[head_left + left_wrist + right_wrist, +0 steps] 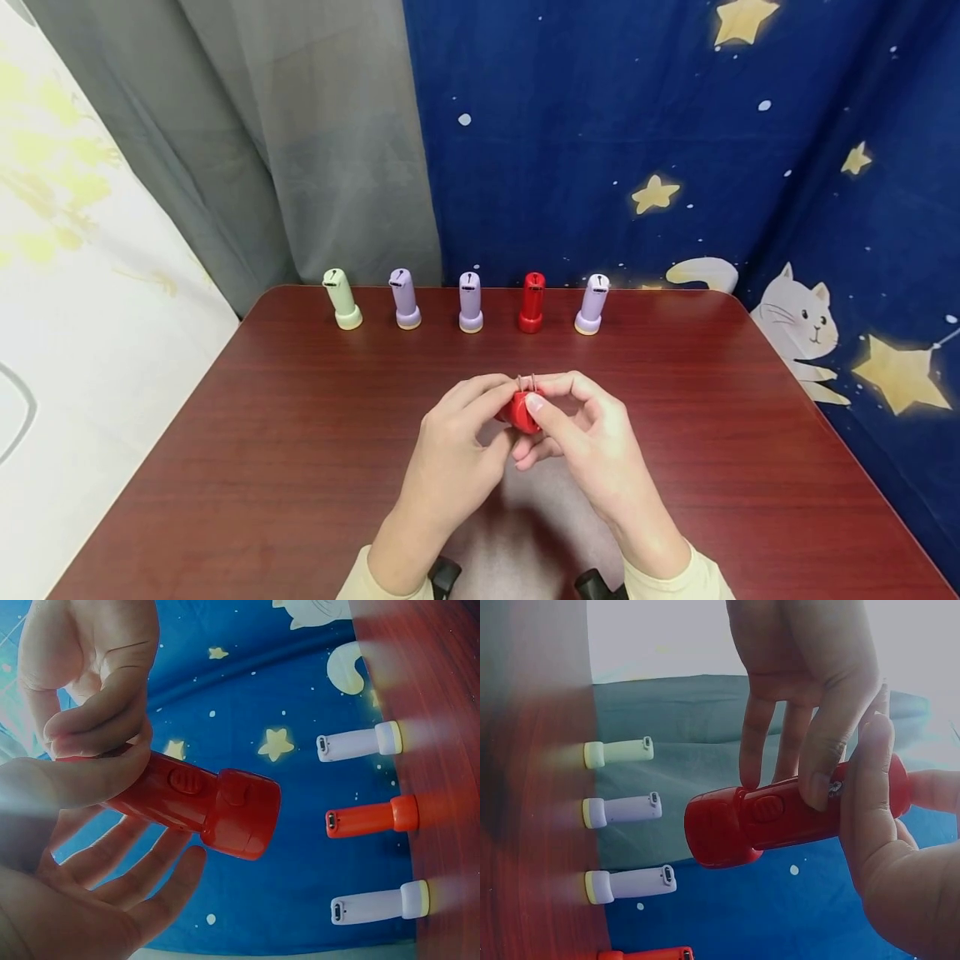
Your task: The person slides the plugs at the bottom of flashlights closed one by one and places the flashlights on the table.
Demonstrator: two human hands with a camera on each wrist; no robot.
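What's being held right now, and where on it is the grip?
A red flashlight, held by both hands at its narrow tail end: left hand and right hand pinch the barrel, with the wide head end free.

I see a dark red wooden table (pixel 300 467). Along its far edge five small torches stand upright in a row, heads down on the wood, well apart from each other: a green torch (pixel 342 298) nearest the far left corner, then a purple torch (pixel 404 298), a second purple torch (pixel 470 302), a red torch (pixel 532 302), and a third purple torch (pixel 592 303), tilted slightly.
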